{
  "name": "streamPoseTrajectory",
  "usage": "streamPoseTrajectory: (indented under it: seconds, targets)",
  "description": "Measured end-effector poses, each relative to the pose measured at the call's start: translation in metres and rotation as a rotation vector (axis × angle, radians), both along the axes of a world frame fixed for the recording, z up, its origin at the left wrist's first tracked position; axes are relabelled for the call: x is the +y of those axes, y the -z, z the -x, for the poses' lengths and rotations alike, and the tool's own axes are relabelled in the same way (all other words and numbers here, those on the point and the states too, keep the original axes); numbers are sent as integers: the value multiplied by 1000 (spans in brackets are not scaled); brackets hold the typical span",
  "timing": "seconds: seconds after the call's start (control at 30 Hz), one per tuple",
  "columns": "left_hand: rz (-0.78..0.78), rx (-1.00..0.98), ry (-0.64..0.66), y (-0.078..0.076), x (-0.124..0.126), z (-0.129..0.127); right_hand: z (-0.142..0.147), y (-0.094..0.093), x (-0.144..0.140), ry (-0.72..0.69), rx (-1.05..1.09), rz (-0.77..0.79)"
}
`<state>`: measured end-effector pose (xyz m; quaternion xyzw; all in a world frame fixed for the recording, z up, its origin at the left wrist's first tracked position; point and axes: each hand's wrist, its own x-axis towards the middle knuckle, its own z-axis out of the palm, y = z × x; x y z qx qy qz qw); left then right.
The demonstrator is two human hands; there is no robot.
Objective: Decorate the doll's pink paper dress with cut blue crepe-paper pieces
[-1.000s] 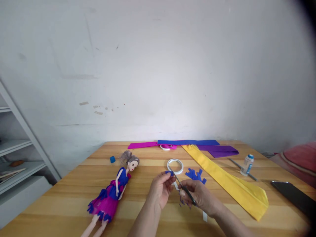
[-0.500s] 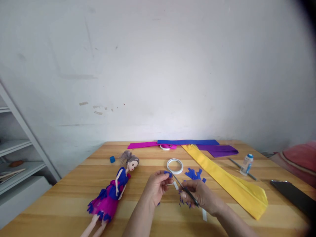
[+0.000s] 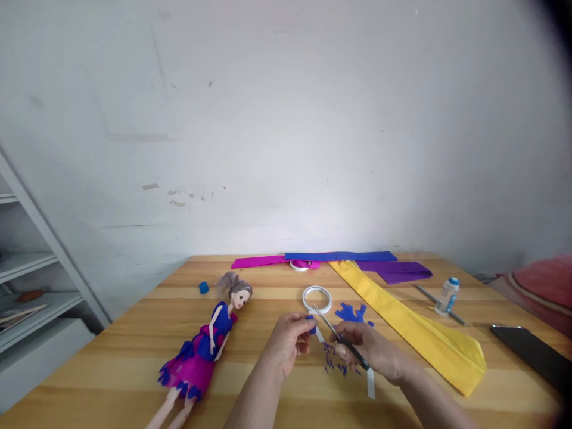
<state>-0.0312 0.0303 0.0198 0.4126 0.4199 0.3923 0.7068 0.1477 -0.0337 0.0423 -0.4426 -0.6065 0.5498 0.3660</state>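
My left hand (image 3: 286,342) pinches a tiny blue paper bit (image 3: 311,323) tight between thumb and fingers. My right hand (image 3: 370,351) is closed around the black handles of the scissors (image 3: 340,338). The blades point up and away from me, and their tips are right beside the blue bit. Small blue scraps (image 3: 336,360) lie on the wooden table (image 3: 250,393) just under my fingers. A white tape ring (image 3: 317,300) sits a little past my fingertips. More blue pieces (image 3: 353,313) lie next to it. A doll (image 3: 205,342) in a blue and pink dress lies off beside my left hand. A long yellow paper (image 3: 415,330) stretches beyond my right hand.
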Motion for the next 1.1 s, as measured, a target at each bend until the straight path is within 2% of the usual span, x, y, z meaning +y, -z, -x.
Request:
streamPoseTrajectory:
  seconds: [0.17,0.3,0.67,1.1]
  targets:
    - [5,19,-12,1,0,0,0,14,4,-23,-65,-16]
    - [-21,70,-37,3,0,0,-3,18,5,-21,-99,-38]
    - [5,104,-33,-2,-4,-3,-3,15,4,-13,-172,-54]
    - [-18,86,24,-3,-3,0,-2,6,1,-26,-141,-35]
